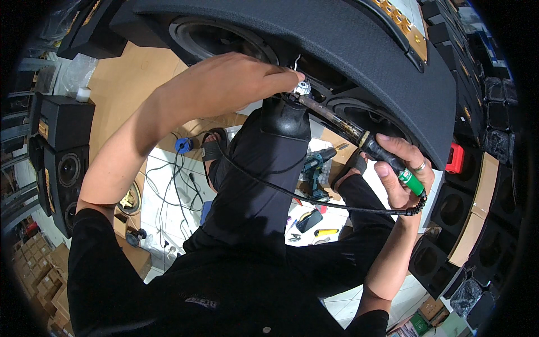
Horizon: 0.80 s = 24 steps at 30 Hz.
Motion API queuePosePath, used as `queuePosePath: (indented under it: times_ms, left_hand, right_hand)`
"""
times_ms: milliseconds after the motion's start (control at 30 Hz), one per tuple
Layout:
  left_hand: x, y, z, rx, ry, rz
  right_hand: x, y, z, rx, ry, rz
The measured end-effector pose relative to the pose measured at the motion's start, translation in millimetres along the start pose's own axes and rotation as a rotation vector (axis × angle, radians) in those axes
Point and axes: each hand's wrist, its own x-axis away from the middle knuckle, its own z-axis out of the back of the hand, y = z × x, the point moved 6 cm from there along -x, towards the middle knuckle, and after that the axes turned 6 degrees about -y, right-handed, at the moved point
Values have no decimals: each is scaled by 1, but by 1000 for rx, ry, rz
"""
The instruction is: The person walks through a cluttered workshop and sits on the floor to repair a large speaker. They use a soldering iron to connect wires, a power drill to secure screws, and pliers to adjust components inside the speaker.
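My right hand [404, 168] grips a soldering iron [387, 157] by its black and green handle, the cable running off its rear end. The iron's metal shaft points up and left to a small silver, toothed part [303, 88]. Beside that part, my left hand [252, 81] has thumb and fingers pinched together. A thin pale strand [296, 63] rises by its fingertips; what exactly they hold is too small to tell. Just below sits a glossy black, flared piece [285, 119] at my knee. Behind my hands stands a large black speaker cabinet [325, 39], its round drivers facing me.
On the white tiled floor between my feet are a teal cordless drill [315, 174] and a yellow-handled tool [326, 232]. Left of my leg lie tangled black cables [177, 180] and a blue spool [183, 145]. More speaker boxes [67, 163] line both sides. The iron's cord [269, 182] crosses my legs.
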Motion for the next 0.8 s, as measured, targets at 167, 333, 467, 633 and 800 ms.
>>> queuePosePath:
  times_ms: [167, 333, 467, 633, 800]
  left_hand:
    - [0, 1, -1, 3, 18, -36]
    - [0, 1, -2, 26, 74, -41]
    - [1, 1, -2, 3, 57, -20]
    - [2, 1, -6, 28, 78, -34]
    - [1, 2, -5, 33, 65, -27]
  right_hand:
    - [-1, 0, 1, 35, -1, 27]
    - [0, 2, 2, 50, 1, -18]
    - [0, 4, 3, 40, 4, -24]
    - [0, 4, 2, 62, 15, -30]
    - [2, 7, -1, -29, 38, -54]
